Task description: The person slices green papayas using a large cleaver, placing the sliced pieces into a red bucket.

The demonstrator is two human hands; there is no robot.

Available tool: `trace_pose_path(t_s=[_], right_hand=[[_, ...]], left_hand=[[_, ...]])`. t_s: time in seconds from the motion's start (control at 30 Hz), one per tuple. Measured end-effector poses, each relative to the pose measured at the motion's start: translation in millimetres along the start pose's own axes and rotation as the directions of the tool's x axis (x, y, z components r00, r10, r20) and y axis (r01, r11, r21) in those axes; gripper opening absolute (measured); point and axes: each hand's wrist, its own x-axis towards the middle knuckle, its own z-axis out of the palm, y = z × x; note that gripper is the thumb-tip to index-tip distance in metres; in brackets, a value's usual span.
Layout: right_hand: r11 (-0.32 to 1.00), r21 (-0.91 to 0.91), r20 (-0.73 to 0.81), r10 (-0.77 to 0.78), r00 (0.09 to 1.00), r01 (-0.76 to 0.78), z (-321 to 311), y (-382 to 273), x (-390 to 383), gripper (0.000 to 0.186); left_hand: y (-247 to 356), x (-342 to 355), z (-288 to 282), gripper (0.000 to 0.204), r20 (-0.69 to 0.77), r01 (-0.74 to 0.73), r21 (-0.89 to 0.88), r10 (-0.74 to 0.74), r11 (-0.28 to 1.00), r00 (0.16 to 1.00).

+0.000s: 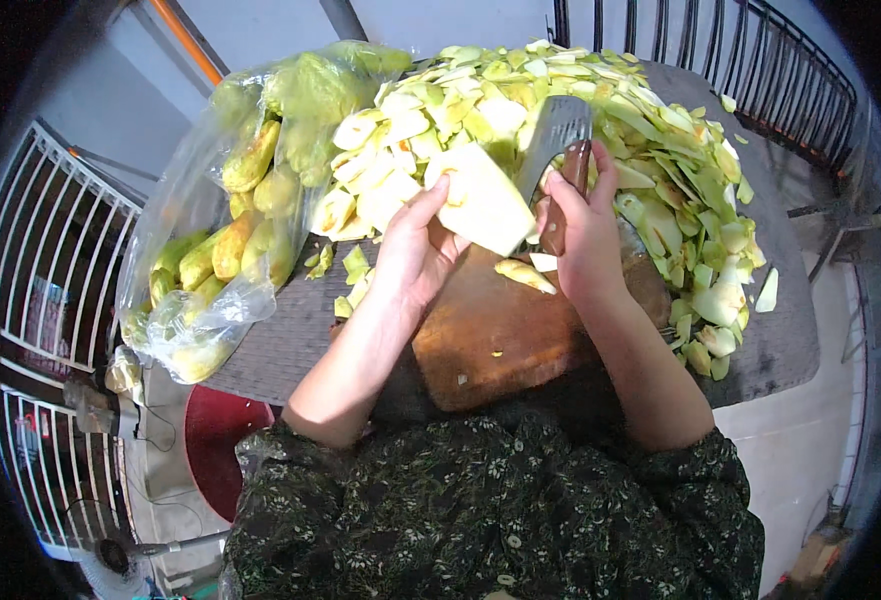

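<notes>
My left hand (420, 245) grips a large pale-green slab of peeled vegetable (485, 200) by its left side, the thumb on its top face. In my right hand (592, 240) is a broad-bladed knife (557, 130) with a brown wooden handle; the fingers wrap round the handle and the blade points up and away. The blade stands close to the slab's right edge; I cannot tell whether they touch. Below both hands lies a brown wooden cutting board (500, 335), with a small curved yellowish offcut (525, 274) near its far edge.
A big heap of pale green slices and peelings (660, 200) spreads over the far and right parts of the grey table (775, 335). At the left, a clear plastic bag (205, 330) holds several yellow-green whole vegetables (250, 160). A red stool (215, 450) and a fan (115, 565) stand below left.
</notes>
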Motion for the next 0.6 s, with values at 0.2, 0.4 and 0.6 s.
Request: trace_pose_path(t_s=[0.2,0.4,0.6], right_hand=[[0.893,0.351,0.349,0.156,0.924,-0.283,-8,-19,3,0.049],[0.949,0.144,0.383,0.207,0.9,-0.28,9,-20,-16,0.051],[0.952,-0.108,0.293,0.304,0.906,-0.285,13,-29,-14,0.039]], left_hand=[[7,12,-28,0.041,-0.127,0.053,-0.27,-0.09,0.961,0.988],[13,5,-21,0.041,0.0,0.038,-0.207,-0.039,0.978,0.999],[24,-1,-18,0.042,0.005,-0.075,0.077,0.075,0.994,0.997]])
